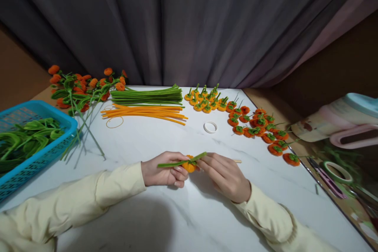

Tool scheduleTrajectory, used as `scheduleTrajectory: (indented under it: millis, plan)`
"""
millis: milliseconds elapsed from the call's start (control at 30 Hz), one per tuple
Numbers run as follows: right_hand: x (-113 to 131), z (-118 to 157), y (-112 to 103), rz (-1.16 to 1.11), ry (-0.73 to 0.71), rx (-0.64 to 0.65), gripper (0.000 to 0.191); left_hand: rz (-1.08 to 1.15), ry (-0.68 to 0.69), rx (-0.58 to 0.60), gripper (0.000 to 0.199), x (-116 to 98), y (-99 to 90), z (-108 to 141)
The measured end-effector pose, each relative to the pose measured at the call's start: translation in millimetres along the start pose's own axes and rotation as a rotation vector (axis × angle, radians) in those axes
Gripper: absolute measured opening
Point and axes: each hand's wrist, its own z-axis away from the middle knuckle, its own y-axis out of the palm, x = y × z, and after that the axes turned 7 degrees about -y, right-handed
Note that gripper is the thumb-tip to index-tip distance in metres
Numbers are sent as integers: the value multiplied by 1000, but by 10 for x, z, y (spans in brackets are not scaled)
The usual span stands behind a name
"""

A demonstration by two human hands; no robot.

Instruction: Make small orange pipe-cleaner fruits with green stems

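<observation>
Left hand (165,175) and right hand (227,175) are held close together over a white marbled tabletop (132,141), in the single head view. Between them is a small yellow-orange pompom (189,167), pinched by the left fingers; across it a green strip (171,164) is laid, its right end gripped by the right fingertips, its left end free over the left hand. This piece appears partly made, its stalk not yet upright. Farther back, yellow pieces (207,109) with upright green stalks look finished to that stage; orange pieces (275,149) with green tops are gathered at right. Loose green strips (147,96) and yellow strips (144,112) are left in bundles, seemingly for more. Open room is found around both hands, bounded by a blue basket (63,147) at left, a white ring (210,132) ahead, the table's right edge, and a dark curtain (177,27) behind.
</observation>
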Motion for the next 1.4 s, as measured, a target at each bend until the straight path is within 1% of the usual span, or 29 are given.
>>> scheduleTrajectory:
  millis: [100, 167, 267, 333, 400, 533, 633, 700, 800, 867, 1000, 1100, 1200, 1300, 1367, 1400]
  plan:
    - [-19, -3, -22, 74, -84, 65, 22, -11, -12, -11, 13, 16, 15, 5]
    - [-23, -7, -37, 97, -130, 95, 21, -26, 16, -17, 10, 32, 33, 6]
    - [-13, -22, -57, 96, -121, 129, 23, -58, 80, -26, 9, 54, 58, 3]
    - [2, -40, -61, 51, -43, 141, 26, -89, 127, -33, 9, 62, 73, 1]
    - [21, -64, -58, -26, 65, 134, 26, -119, 179, -37, 9, 68, 85, 1]
    - [54, -138, -71, -244, 251, 93, 20, -186, 273, -30, 9, 88, 89, 2]
    - [64, -216, -120, -399, 385, 74, 18, -263, 324, -26, 13, 114, 88, 1]
    - [58, -266, -162, -448, 444, 83, 17, -302, 352, -32, 14, 132, 94, 3]
    - [34, -323, -209, -477, 509, 140, 17, -361, 396, -76, 16, 146, 116, 13]
    - [17, -345, -222, -467, 506, 174, 17, -404, 430, -116, 17, 147, 134, 22]
    - [12, -365, -233, -349, 372, 212, 16, -488, 495, -177, 24, 143, 158, 32]
    - [43, -371, -258, -241, 308, 274, 19, -605, 557, -212, 31, 159, 154, 35]
    - [94, -382, -297, -187, 279, 305, 23, -756, 621, -279, 34, 194, 150, 49]
    - [131, -415, -343, -262, 318, 287, 22, -957, 696, -350, 36, 228, 169, 82]
    - [137, -453, -373, -393, 408, 259, 20, -1107, 758, -397, 34, 245, 187, 113]
    - [134, -473, -384, -479, 483, 258, 19, -1182, 790, -418, 33, 251, 192, 129]
